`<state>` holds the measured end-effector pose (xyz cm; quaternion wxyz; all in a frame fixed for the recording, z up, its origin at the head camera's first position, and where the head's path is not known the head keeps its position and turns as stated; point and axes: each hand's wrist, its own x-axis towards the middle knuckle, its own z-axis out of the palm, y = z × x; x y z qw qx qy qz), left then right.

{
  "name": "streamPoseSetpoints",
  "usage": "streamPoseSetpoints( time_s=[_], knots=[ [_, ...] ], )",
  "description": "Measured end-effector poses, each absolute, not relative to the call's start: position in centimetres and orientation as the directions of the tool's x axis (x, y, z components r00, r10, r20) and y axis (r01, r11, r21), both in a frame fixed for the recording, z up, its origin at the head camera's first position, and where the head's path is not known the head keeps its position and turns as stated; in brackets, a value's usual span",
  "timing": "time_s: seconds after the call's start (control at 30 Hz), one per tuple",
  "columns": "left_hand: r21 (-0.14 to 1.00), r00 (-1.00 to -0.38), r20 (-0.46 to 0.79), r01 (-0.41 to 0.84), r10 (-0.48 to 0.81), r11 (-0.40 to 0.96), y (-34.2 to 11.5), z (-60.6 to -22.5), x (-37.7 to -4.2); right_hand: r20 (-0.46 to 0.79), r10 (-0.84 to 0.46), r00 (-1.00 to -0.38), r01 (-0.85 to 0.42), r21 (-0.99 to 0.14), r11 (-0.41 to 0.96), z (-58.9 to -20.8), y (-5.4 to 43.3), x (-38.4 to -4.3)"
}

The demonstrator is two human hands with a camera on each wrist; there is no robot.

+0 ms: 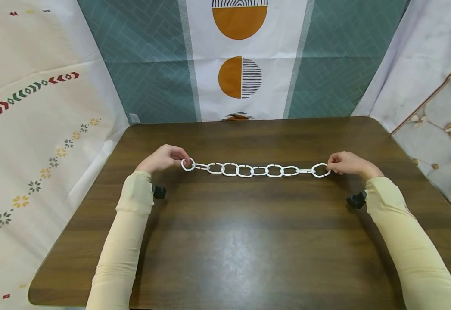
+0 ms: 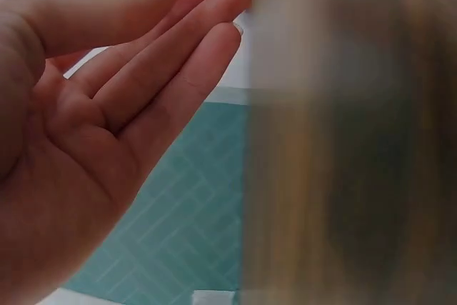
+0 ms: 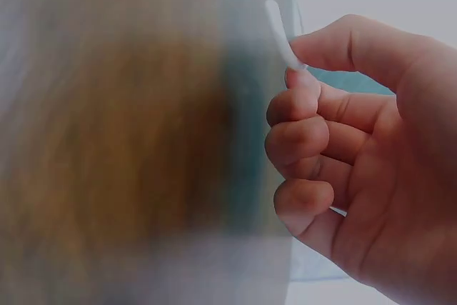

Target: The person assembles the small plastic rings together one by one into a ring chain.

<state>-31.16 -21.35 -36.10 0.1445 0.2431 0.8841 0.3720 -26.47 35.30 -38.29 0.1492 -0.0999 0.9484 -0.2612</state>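
Observation:
A white plastic chain [image 1: 244,171] of several oval links stretches in a nearly straight line from side to side over the far half of the table. My left hand [image 1: 165,158] pinches its left end link between thumb and fingertips. In the left wrist view, the remaining fingers of the left hand [image 2: 107,98] lie rather straight, and the link itself is hardly visible. At the other end, my right hand [image 1: 351,164] pinches the last link. The right wrist view has the thumb and index finger of the right hand [image 3: 357,133] on the white link [image 3: 280,33], other fingers curled.
The brown wooden table [image 1: 233,241] has rounded corners. Behind it hangs a green and white patterned cloth [image 1: 155,64]. Patterned cloths also hang at the left [image 1: 47,129] and right [image 1: 434,112]. A dark wrist camera [image 1: 158,192] sits by each cuff.

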Motion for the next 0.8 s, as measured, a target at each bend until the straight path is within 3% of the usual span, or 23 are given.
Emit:
streamPoseSetpoints(
  time_s=[0.53, 0.7, 0.8],
  knots=[
    [0.614, -0.835, -0.167, 0.329, 0.525, 0.718, -20.3, -38.6, -31.8, -0.255, -0.296, -0.920, -0.102, -0.575, 0.812, -38.8, 36.3, -26.3],
    [0.550, -0.876, -0.204, 0.266, 0.437, 0.791, -20.9, -37.4, -31.4, -0.260, -0.268, -0.928, -0.104, -0.511, 0.853, -37.3, 36.9, -27.0],
    [0.547, -0.920, -0.190, 0.191, 0.343, 0.815, -19.9, -35.9, -31.5, -0.174, -0.241, -0.955, -0.142, -0.447, 0.883, -35.7, 36.3, -27.7]
  ],
)
